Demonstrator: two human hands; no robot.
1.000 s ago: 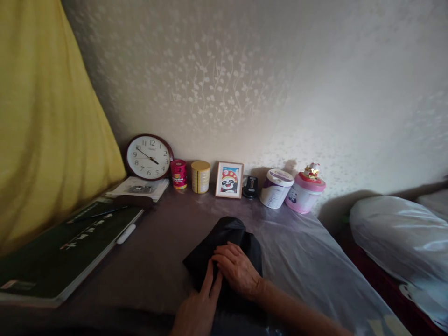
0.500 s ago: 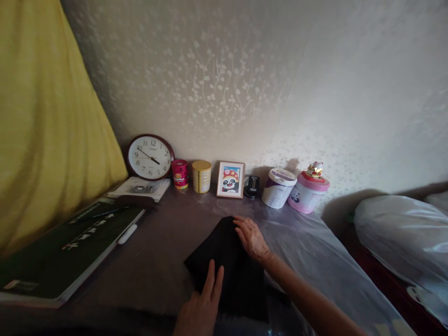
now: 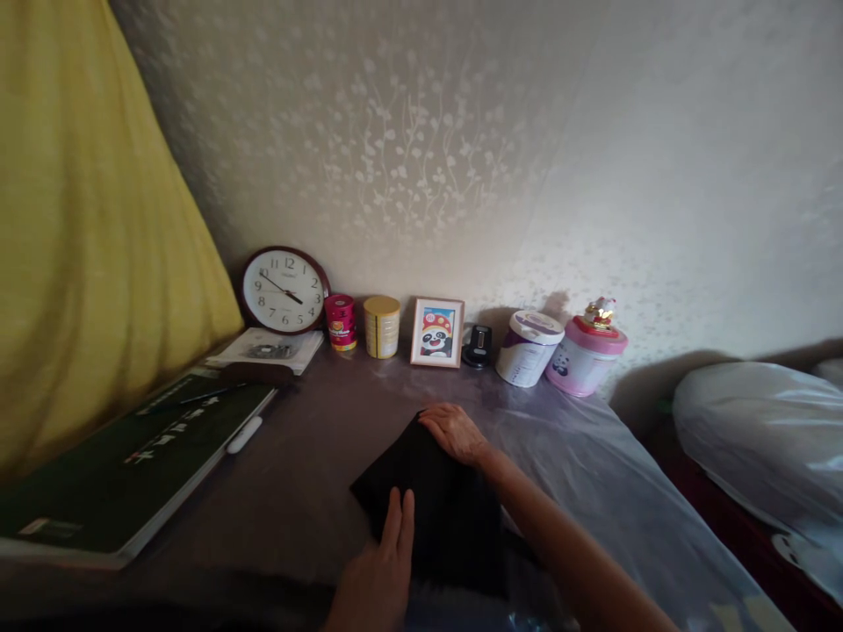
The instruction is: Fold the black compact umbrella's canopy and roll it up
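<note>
A piece of black fabric (image 3: 428,500), folded or bunched into an angular shape, lies on the covered tabletop in front of me. My left hand (image 3: 378,566) rests on its near left part, two fingers stretched out flat and the others tucked out of sight. At the far corner of the fabric, my right hand (image 3: 456,432) lies palm down, its fingers extended over the edge. The right forearm covers part of the fabric's right side. A dark strip beside that forearm is too dim to make out.
Along the wall stand a clock (image 3: 284,291), a pink tin (image 3: 341,323), a yellow-lidded can (image 3: 382,329), a panda picture frame (image 3: 437,333), a small black device (image 3: 478,348) and two tubs (image 3: 529,351). A large green book (image 3: 164,448) and a white marker (image 3: 244,435) lie left.
My right hand has slid left along the far corner of the fabric, its fingers now over the tip. My left hand has shifted only slightly, its two fingers closer together.
</note>
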